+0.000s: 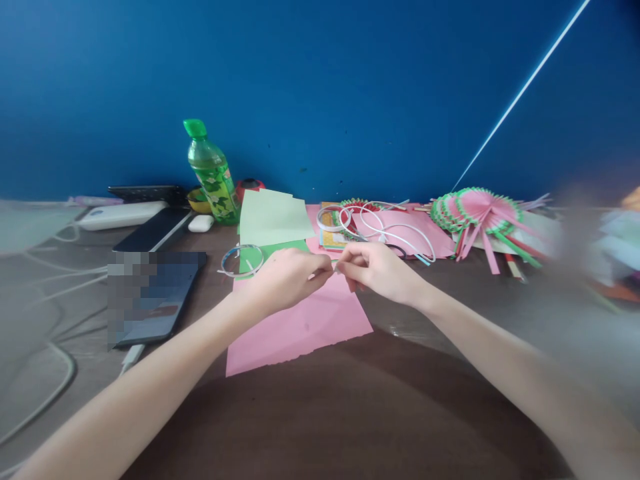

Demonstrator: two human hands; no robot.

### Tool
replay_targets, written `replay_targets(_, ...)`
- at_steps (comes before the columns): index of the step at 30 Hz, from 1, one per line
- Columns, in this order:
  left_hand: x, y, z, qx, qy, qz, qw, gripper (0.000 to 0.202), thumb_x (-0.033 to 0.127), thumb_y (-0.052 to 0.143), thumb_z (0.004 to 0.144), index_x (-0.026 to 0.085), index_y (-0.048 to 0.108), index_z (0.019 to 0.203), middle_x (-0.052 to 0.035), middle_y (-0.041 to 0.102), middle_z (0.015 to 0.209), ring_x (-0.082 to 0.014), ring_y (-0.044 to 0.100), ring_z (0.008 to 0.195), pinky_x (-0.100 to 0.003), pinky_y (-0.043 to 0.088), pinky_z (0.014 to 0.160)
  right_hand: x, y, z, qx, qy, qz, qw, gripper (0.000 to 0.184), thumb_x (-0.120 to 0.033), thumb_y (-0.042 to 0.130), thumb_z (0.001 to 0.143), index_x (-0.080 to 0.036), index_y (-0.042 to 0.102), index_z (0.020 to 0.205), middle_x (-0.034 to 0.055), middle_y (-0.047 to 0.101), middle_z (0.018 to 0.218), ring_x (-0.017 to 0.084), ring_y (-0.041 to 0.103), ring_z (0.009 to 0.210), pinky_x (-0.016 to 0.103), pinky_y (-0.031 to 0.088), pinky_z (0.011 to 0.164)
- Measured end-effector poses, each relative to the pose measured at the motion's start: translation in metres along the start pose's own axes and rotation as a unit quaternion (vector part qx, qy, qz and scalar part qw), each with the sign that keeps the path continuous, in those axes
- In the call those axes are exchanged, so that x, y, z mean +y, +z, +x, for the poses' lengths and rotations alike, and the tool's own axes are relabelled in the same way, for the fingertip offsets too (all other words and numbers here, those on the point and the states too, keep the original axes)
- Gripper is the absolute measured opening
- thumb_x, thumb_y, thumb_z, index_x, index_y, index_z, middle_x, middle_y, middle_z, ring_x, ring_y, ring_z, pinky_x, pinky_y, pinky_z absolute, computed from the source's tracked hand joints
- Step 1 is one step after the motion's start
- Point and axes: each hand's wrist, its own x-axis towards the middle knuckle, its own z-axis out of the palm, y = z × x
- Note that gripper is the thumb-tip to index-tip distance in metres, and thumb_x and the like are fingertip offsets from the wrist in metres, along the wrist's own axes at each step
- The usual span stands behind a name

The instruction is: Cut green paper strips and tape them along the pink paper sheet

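Observation:
Both my hands meet above a pink paper sheet (300,330) on the brown table (350,413). My left hand (287,277) is closed in a pinch, fingertips pointing right. My right hand (375,267) is also pinched, fingertips touching those of the left. Between the fingertips there is something small and thin that I cannot make out. A green sheet (265,257) lies under the pink one, and a light green sheet (273,217) lies behind it. A small paper ring (243,260) sits just left of my left hand.
A green bottle (213,170) stands at the back. A tablet (155,293), a dark phone (153,230) and white cables (45,333) lie at the left. White paper loops (380,230) and pink-green folded fans (475,213) lie at the back right.

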Motion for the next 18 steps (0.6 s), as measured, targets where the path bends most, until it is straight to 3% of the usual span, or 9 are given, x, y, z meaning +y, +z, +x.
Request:
replay_targets(10, 0.004, -0.001, 0.000, -0.011, -0.034, -0.014, 0.999, 0.024, 0.029, 0.045, 0.082, 0.019, 0.065, 0.073, -0.0003, 0.063, 0.060, -0.0109, 0.047, 0.049, -0.024, 0.029, 0.050, -0.003, 0.002, -0.003, 0.031, -0.052, -0.120, 0.991, 0.016, -0.022, 0.052, 0.081, -0.017, 0.060, 0.068, -0.0017, 0.058, 0.048, 0.010, 0.048, 0.043, 0.025, 0.036, 0.050)
replay_targets(18, 0.002, -0.010, 0.001, -0.065, -0.083, -0.159, 0.982, 0.029, 0.032, 0.046, 0.081, 0.019, 0.060, 0.060, 0.0038, 0.059, 0.054, -0.0074, 0.042, 0.044, -0.021, 0.031, 0.047, -0.006, -0.002, -0.004, 0.036, -0.081, -0.154, 0.984, 0.016, -0.019, 0.052, 0.080, -0.017, 0.063, 0.069, -0.0022, 0.057, 0.049, 0.009, 0.046, 0.044, 0.025, 0.036, 0.053)
